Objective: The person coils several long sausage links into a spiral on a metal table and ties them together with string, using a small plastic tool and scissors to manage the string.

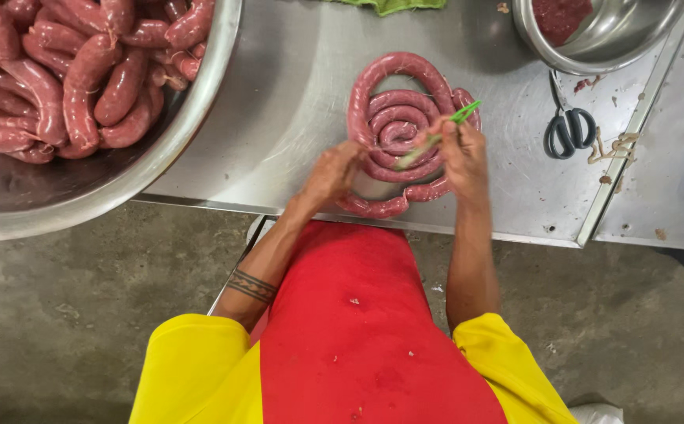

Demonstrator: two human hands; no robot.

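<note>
Head view shows a steel table (295, 94) over a grey concrete floor (59, 314). A coiled sausage (393, 118) lies at the near edge. The left hand (332, 174) presses its left side; the right hand (461, 153) pinches a green stick (436, 137). Far left stands a big bowl (122, 184) of sausages; scissors (570, 132) lie right.

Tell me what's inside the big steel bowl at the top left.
The big steel bowl is heaped with linked red sausages. They cover most of its bottom, and the frame edge cuts off the far part, so anything beneath them is hidden.
</note>
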